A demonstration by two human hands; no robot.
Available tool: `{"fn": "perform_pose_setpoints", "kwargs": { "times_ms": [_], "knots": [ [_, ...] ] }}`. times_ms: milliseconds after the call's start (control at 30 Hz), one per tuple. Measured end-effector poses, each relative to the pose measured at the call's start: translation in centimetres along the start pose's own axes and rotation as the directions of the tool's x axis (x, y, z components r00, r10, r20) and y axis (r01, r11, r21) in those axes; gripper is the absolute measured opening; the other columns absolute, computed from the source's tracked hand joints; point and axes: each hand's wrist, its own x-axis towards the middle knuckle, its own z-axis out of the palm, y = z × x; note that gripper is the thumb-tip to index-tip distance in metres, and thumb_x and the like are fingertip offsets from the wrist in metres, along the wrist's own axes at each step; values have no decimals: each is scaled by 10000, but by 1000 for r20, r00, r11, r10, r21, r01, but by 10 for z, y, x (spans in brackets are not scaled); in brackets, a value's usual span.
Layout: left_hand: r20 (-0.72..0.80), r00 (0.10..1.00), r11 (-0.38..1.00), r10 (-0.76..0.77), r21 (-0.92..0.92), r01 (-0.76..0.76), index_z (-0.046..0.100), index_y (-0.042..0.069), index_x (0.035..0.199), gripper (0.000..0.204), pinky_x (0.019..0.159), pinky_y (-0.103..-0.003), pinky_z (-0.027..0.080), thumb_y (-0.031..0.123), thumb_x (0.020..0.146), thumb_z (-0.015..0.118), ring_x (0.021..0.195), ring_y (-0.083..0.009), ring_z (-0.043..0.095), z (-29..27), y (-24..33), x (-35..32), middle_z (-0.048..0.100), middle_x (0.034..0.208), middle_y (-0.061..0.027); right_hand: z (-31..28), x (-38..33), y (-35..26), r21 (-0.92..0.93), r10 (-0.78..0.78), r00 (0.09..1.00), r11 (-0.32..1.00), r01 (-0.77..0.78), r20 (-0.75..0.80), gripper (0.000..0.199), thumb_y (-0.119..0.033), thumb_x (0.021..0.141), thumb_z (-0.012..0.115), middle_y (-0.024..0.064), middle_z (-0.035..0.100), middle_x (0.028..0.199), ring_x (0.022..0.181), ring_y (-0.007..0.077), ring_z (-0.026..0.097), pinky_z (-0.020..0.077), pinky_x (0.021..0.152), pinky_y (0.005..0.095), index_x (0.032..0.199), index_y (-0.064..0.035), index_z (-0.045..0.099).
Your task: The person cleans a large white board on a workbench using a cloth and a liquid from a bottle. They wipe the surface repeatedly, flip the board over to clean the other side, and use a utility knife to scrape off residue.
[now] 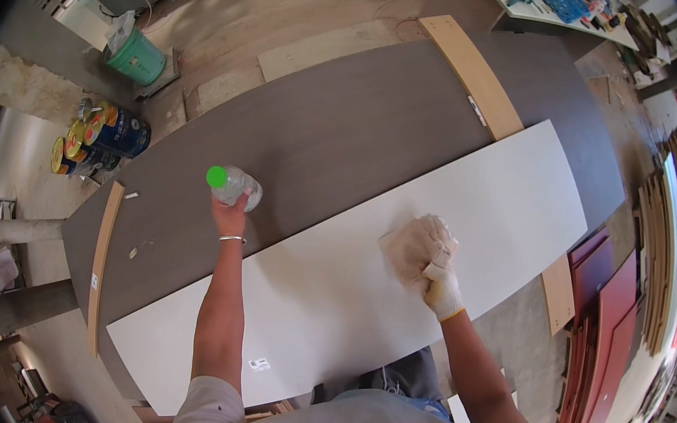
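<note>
A clear plastic bottle [233, 186] with a bright green cap is gripped in my bare left hand [228, 213], held above the dark brown board. A silvery bracelet circles that wrist. My right hand [440, 268], in a whitish work glove, presses a pale, crumpled cloth [409, 252] on the long white panel [328, 295]. Its fingers are curled over the cloth. The white panel lies across the large brown board [324, 125], running from lower left to upper right. A small label [259, 364] is stuck near its lower left edge.
Wooden strips lie at the board's far side [478, 76], left end [102, 267] and right [557, 293]. Metal cans [116, 132] and a green bucket [136, 57] stand at left. Dark red panels [606, 337] and stacked boards [664, 243] lean at right. A tool-strewn worktable [549, 9] stands behind.
</note>
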Motion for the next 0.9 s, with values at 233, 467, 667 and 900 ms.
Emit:
{"fn": "perform_pose_setpoints", "kwargs": {
  "times_ms": [233,467,667,900],
  "knots": [
    [582,768,517,268,586,-624,606,75,1140,579,983,-476,454,102,632,884,1109,-320,598,84,78,-34,660,1138,-94,-7,18,10,347,-46,980,937,-25,195,701,-210,922,699,75,504,1477,1312,285,528,497,1077,451,1545,-148,383],
    [877,316,18,361,333,-943,666,86,965,169,988,-433,423,96,797,657,1025,-245,581,151,175,-78,636,994,-53,19,33,18,409,58,990,906,-106,127,801,-597,981,580,122,472,1528,1376,323,487,462,1104,518,1570,-114,333],
    [911,292,-40,292,317,-948,676,94,901,106,959,-413,419,99,798,649,997,-214,583,145,233,-75,632,907,-40,34,30,3,443,-56,989,897,-11,137,758,-590,1023,500,114,460,1539,1390,308,474,430,1136,476,1581,-110,317],
    [884,350,-57,309,384,-921,669,92,915,172,962,-447,413,68,746,691,994,-226,589,123,220,-70,632,917,-39,58,25,-8,424,-84,986,906,14,147,765,-588,1022,499,96,441,1560,1413,294,451,414,1156,467,1587,-110,303]
  ]
}}
